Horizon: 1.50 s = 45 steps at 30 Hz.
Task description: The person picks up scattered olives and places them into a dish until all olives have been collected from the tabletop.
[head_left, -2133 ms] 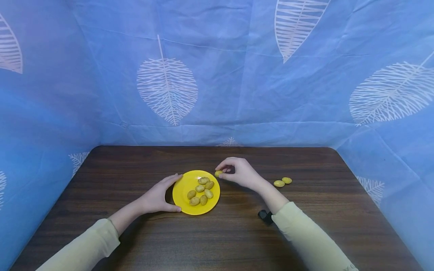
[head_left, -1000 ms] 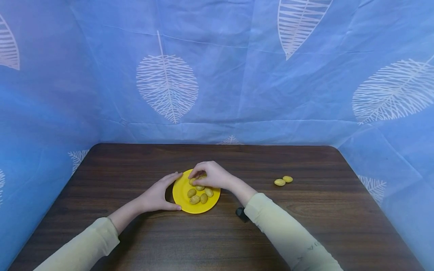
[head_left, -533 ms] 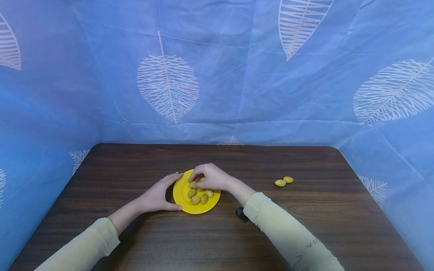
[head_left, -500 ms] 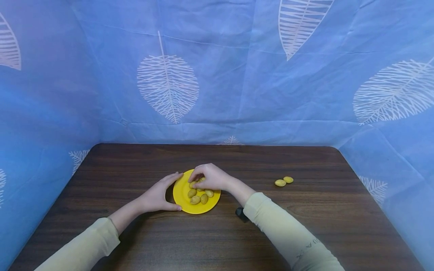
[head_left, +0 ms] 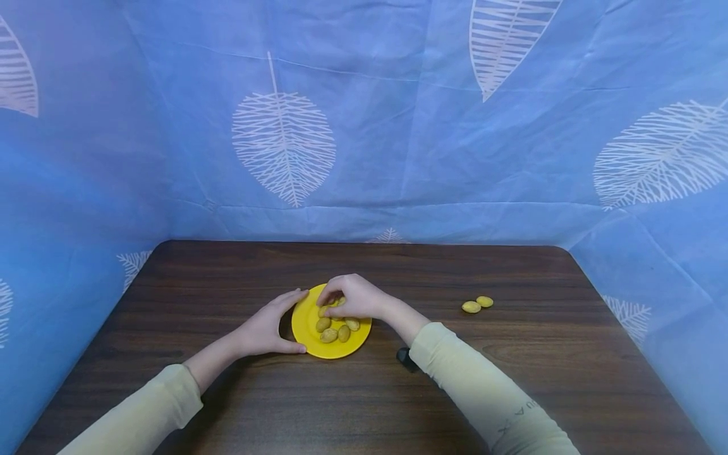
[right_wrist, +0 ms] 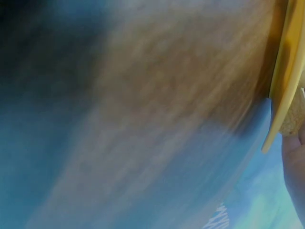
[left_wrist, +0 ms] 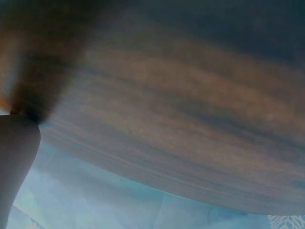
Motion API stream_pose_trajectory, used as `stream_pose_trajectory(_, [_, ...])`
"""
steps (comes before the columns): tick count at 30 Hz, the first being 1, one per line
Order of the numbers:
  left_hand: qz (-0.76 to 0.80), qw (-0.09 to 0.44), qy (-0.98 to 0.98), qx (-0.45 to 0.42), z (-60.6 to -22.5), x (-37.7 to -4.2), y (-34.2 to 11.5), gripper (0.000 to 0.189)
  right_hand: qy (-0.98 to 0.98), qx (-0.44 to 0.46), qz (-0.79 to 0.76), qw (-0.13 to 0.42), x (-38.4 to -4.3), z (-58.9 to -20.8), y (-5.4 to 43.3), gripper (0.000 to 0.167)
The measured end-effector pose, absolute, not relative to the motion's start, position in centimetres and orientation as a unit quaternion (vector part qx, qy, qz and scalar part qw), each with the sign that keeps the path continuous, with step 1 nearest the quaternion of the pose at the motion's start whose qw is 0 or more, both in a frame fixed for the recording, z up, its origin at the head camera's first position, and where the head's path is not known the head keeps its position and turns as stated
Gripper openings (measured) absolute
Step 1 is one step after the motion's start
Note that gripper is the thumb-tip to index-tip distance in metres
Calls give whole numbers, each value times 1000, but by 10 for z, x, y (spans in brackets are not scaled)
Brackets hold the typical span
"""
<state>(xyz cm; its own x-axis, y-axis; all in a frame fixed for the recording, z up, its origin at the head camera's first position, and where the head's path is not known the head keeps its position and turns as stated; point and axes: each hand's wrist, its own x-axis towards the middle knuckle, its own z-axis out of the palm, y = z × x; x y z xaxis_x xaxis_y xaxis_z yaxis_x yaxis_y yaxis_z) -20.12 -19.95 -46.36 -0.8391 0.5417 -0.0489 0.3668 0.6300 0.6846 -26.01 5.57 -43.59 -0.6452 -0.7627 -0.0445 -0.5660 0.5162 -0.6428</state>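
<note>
My left hand [head_left: 263, 328] spans the left side of a round yellow plate [head_left: 301, 325], thumb at its near rim and fingertips at its far rim. Several small yellow oval fruits [head_left: 328, 335], speckled and olive-like, lie on the plate. Over its far part my right hand [head_left: 354, 298] pinches one such oval fruit [head_left: 323, 311] between thumb and fingers, low among the others and partly covering them. The right wrist view has the plate edge [right_wrist: 286, 81] and a fruit [right_wrist: 291, 117] by the fingers. In the left wrist view only one finger [left_wrist: 16, 157] shows.
Two more yellow oval fruits [head_left: 471, 307] lie side by side on the dark wooden table [head_left: 540, 354], right of the plate. A black wrist device [head_left: 406, 358] sits under the right sleeve. A blue cloth [head_left: 375, 145] with white leaves hangs around the table.
My right hand has carried a fruit left from beyond the plate's right rim to over the plate, then lowered slightly. In the last half second almost nothing moves; the left hand stays at the rim.
</note>
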Motion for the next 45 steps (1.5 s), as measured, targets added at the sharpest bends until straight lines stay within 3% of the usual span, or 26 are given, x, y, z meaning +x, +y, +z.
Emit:
stream_pose_trajectory(19, [335, 130, 899, 250, -465, -205, -199, 107, 854, -367, -346, 124, -252, -411, 83, 23])
stream_pose_trajectory(45, [349, 127, 894, 249, -468, -202, -201, 109, 869, -326, -371, 6, -232, -394, 153, 24])
